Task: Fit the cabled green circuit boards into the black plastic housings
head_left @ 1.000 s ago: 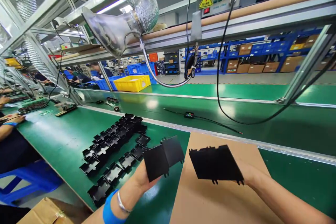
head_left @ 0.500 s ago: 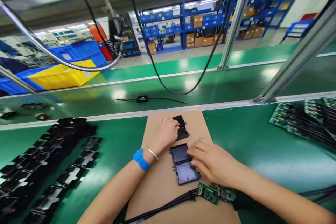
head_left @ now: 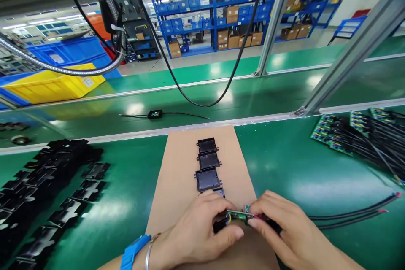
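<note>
Low over the cardboard sheet [head_left: 177,164], my left hand [head_left: 210,228] is closed round black wires at the left end of a green circuit board [head_left: 238,215]. Thumb and fingers of my right hand [head_left: 281,223] pinch the same board's right end. Black cables [head_left: 354,215] trail out to the right of my right hand. Beyond the hands, several open black plastic cases [head_left: 208,179] lie in a column on the cardboard, the nearest one partly hidden by my left hand.
Many black cases [head_left: 68,213] lie in rows at the left. Circuit boards with black cables [head_left: 332,135] are heaped at the right. A small wired black module [head_left: 155,114] sits beyond the rail [head_left: 190,127]. A black cable [head_left: 177,82] hangs ahead.
Both hands have left the black cases and come nearer, onto the circuit board and its wires, which are now lifted. The cases now stand in one column, and the view has shifted slightly.
</note>
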The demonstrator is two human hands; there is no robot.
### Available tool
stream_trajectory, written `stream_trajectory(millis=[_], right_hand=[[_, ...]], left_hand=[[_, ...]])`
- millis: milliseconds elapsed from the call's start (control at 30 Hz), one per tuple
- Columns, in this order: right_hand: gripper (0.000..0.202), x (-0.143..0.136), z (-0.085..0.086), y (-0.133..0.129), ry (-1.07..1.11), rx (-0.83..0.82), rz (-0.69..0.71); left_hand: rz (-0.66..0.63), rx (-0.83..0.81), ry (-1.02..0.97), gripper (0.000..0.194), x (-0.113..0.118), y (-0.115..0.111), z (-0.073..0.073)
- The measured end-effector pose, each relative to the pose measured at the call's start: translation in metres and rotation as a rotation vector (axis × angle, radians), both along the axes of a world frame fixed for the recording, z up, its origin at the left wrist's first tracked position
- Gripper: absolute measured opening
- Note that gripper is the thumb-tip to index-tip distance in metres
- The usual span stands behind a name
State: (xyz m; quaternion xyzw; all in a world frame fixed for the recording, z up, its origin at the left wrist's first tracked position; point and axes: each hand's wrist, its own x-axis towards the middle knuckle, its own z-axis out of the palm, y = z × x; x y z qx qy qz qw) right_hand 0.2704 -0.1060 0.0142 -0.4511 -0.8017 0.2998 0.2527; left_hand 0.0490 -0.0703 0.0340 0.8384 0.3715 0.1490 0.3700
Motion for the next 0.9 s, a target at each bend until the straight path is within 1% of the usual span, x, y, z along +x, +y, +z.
stream_trajectory(millis=[33, 133, 167, 200, 267, 333, 367, 433, 467, 533, 633, 700, 733, 767, 867, 900], right_hand=[[0.014, 0.000, 0.005, 0.003, 0.003, 0.000, -0.030], [0.017, -0.003, 0.015, 0.011, -0.033, -0.050, -0.103], [0.018, -0.006, 0.016, 0.013, -0.057, -0.051, -0.121], [0.018, -0.011, 0.016, 0.016, -0.096, -0.020, -0.146], [0.016, -0.025, 0.013, 0.020, -0.233, 0.143, -0.221], [0.013, -0.040, 0.010, 0.023, -0.430, 0.337, -0.240], [0.014, -0.047, 0.010, 0.025, -0.528, 0.400, -0.212], [0.018, -0.058, 0.012, 0.028, -0.663, 0.443, -0.105], [0.019, -0.060, 0.015, 0.030, -0.685, 0.437, -0.058], [0.016, -0.061, 0.020, 0.033, -0.651, 0.407, -0.014], [0.007, -0.054, 0.023, 0.036, -0.534, 0.367, 0.055], [0.003, -0.048, 0.021, 0.039, -0.484, 0.322, 0.120], [0.005, -0.045, 0.020, 0.041, -0.465, 0.280, 0.147], [0.007, -0.043, 0.018, 0.043, -0.447, 0.227, 0.169], [0.015, -0.039, 0.013, 0.052, -0.377, 0.084, 0.222], [0.017, -0.038, 0.013, 0.055, -0.350, 0.056, 0.245]], left_hand=[[0.043, -0.004, 0.023, 0.013, 0.000, -0.002, 0.000], [0.218, 0.029, 0.116, 0.026, -0.001, -0.002, -0.001], [0.256, 0.044, 0.129, 0.026, -0.001, -0.001, -0.001], [0.281, 0.057, 0.135, 0.025, 0.000, -0.001, -0.002], [0.313, 0.083, 0.147, 0.022, 0.002, 0.000, -0.004], [0.349, 0.057, 0.147, 0.021, 0.005, 0.001, -0.005], [0.366, 0.016, 0.141, 0.022, 0.006, 0.002, -0.006], [0.379, -0.103, 0.109, 0.025, 0.007, 0.006, -0.008], [0.374, -0.172, 0.090, 0.025, 0.005, 0.008, -0.009], [0.342, -0.315, 0.061, 0.027, -0.002, 0.014, -0.010], [0.264, -0.543, 0.015, 0.034, -0.021, 0.022, -0.008], [0.202, -0.655, -0.036, 0.034, -0.036, 0.024, -0.005], [0.186, -0.665, -0.064, 0.033, -0.043, 0.024, -0.004], [0.185, -0.640, -0.077, 0.030, -0.048, 0.023, -0.004], [0.238, -0.420, -0.001, 0.013, -0.058, 0.018, -0.004], [0.243, -0.358, 0.042, 0.013, -0.060, 0.016, -0.004]])
